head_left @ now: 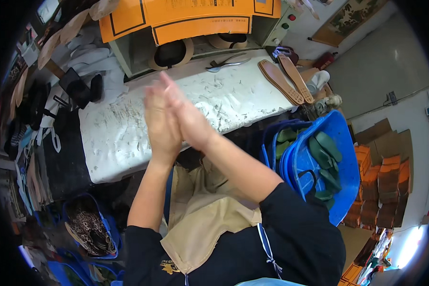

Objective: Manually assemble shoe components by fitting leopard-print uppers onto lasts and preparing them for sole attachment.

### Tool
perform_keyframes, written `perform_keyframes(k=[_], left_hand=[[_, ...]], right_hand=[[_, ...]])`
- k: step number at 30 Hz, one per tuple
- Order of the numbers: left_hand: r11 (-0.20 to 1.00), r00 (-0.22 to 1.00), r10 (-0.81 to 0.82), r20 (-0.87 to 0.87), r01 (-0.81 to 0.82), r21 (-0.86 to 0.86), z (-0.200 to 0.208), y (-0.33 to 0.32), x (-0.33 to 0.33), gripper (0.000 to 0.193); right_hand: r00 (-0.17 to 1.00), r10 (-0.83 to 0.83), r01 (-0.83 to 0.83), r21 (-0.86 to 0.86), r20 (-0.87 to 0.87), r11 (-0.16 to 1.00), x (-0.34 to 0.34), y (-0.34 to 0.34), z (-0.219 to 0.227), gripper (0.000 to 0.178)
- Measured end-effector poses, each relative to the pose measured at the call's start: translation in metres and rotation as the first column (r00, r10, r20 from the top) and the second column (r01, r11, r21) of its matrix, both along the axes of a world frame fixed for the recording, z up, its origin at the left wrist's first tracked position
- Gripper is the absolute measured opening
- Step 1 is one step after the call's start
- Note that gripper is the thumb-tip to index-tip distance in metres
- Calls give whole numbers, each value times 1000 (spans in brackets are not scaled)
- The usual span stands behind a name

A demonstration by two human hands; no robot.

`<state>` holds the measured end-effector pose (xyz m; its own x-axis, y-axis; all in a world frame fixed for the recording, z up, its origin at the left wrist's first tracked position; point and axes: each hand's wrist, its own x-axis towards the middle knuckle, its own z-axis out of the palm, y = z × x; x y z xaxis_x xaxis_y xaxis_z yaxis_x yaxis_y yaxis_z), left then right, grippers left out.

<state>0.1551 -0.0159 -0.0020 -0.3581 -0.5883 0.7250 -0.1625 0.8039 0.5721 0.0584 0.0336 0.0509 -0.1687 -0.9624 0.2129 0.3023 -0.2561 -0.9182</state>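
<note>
My left hand (pixel 160 126) and my right hand (pixel 191 117) meet palm to palm above the white worktable cover (pixel 224 112). Their fingers are stretched out and somewhat smeared by motion. Nothing shows between them, though the space between the palms is hidden. Beyond my hands, a metal hand tool with curved handles (pixel 228 63) lies at the table's far side. A brown shoe sole (pixel 277 81) and another sole (pixel 294 76) lie side by side at the far right corner.
Orange cardboard (pixel 200 24) covers a machine with round openings behind the table. Right of the table stands a blue basket (pixel 352 186) of green shoe lasts (pixel 326 148). Orange boxes (pixel 388 176) are stacked farther right. Lower left, a blue crate (pixel 110 233) holds leopard-patterned pieces (pixel 88 229).
</note>
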Motion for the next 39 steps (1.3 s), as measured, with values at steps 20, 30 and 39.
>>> perform_keyframes(k=[20,30,39], left_hand=[[917,976,120,182,-179,357,-57,-3,45,24],[957,939,220,265,-260,128,-49,-4,43,16],[930,947,290,137,-313,194,-55,0,43,16]], right_hand=[[643,695,691,634,-322,-346,-264,454,-213,63],[121,544,992,115,-830,-45,-375,480,-149,65],[263,311,942,312,-913,120,-347,489,-171,63]])
